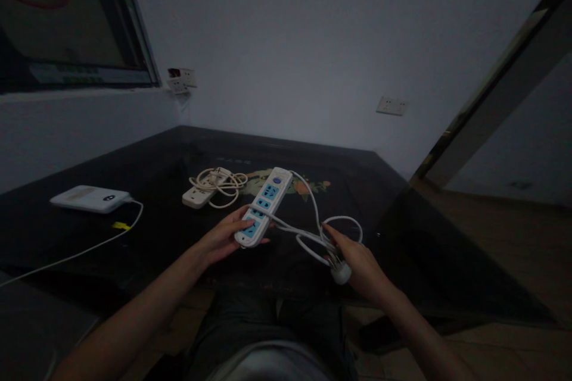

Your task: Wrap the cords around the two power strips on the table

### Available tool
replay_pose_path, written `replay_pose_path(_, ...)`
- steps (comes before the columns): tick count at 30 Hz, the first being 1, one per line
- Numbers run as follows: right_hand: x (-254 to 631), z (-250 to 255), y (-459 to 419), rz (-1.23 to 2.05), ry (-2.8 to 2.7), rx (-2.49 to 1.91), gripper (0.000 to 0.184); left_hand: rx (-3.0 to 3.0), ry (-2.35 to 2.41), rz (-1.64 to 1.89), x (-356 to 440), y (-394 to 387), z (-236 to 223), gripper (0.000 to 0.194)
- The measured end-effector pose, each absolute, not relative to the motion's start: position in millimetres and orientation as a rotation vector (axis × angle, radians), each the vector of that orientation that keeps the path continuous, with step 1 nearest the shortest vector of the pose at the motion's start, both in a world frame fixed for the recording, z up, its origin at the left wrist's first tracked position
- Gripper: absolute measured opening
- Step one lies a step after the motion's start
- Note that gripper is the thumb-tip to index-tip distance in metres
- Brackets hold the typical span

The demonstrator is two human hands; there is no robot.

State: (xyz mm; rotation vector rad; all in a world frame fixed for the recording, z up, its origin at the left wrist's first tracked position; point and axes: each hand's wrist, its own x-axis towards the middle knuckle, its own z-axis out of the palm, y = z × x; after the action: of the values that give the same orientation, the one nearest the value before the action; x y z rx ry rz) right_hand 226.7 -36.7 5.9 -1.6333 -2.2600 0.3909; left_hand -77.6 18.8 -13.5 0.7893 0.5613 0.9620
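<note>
My left hand grips the near end of a white power strip with blue sockets, holding it over the dark glass table. Its white cable crosses the strip and runs in loops to my right hand. That hand is closed on the bunched cable loops, and the white plug hangs just below its fingers.
A second, cream power strip with its coiled cord lies further back on the table. A white power bank with a white cable lies at the left. Wall sockets sit on the far wall. Wooden floor at right.
</note>
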Motion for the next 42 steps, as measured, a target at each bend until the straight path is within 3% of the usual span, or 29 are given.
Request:
replay_pose_path(4,239,13,-36,0.465,-2.167,-1.513,0.048,0.794,0.568,1.018,-65,5,-8,0.049)
replay_pose_path(8,237,26,-37,0.826,-1.863,-1.379,0.034,0.893,0.669,1.173,-47,-3,-4,0.055)
replay_pose_path(14,222,29,-36,1.312,-1.1,-1.226,0.046,1.395,0.948,1.427,-39,-3,-10,0.062)
replay_pose_path(20,201,19,-30,1.604,-0.875,-0.969,0.041,2.005,1.268,1.556,-41,-4,-27,0.052)
replay_pose_path(26,195,18,-29,1.64,-0.881,-0.925,0.037,2.555,1.159,1.545,-53,-2,-35,0.06)
replay_pose_path(32,192,25,-33,1.586,-0.961,-1.004,0.035,2.738,1.027,1.422,-66,-2,-35,0.068)
replay_pose_path(42,192,26,-29,1.328,-1.44,-1.147,0.04,2.872,1.03,1.241,-68,3,-9,0.051)
